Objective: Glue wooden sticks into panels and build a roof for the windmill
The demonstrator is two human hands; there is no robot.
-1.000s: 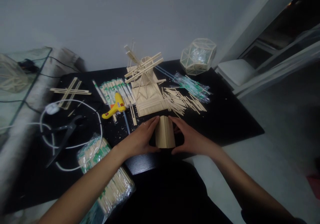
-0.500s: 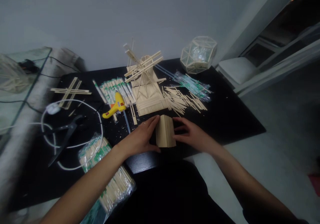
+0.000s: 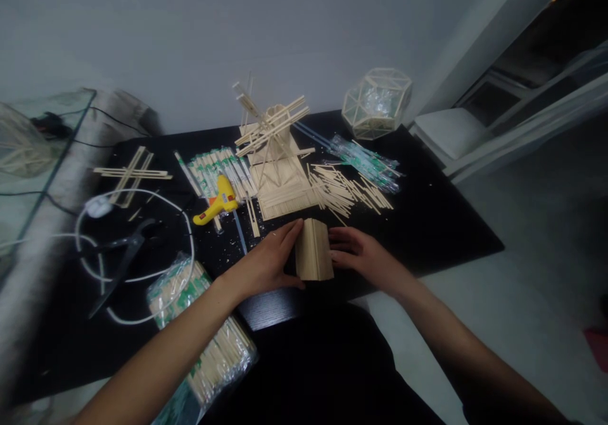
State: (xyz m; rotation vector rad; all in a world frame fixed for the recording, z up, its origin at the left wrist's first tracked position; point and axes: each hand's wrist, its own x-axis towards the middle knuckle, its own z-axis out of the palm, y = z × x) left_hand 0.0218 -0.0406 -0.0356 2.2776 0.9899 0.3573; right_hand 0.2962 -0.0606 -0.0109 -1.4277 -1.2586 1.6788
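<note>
A small roof-shaped wooden piece point(image 3: 314, 251), two slats-like panels meeting at a lengthwise ridge, is between my hands near the table's front edge. My left hand point(image 3: 273, 257) grips its left side, index fingertip at the far corner and thumb by the near corner. On the right side, my right hand point(image 3: 363, 254) has curled fingers against the other panel; its fingertips are partly hidden behind the piece. Just beyond stands a wooden stick windmill model point(image 3: 273, 130) on a slatted wooden base point(image 3: 285, 197). A yellow glue gun point(image 3: 218, 202) lies to the left.
Loose cut sticks point(image 3: 335, 190) and wrapped chopsticks point(image 3: 223, 165) flank the model. Pliers point(image 3: 130, 244) lie inside a white cable loop point(image 3: 192, 247). A bagged chopstick bundle point(image 3: 218, 349) is under my left forearm. A polyhedron stick frame point(image 3: 377, 105) stands at the back right of the black table point(image 3: 441, 222).
My right hand has shifted from the piece's far and near corners to the middle of its right side, fingers curling. The piece has turned slightly; my left hand has stayed put.
</note>
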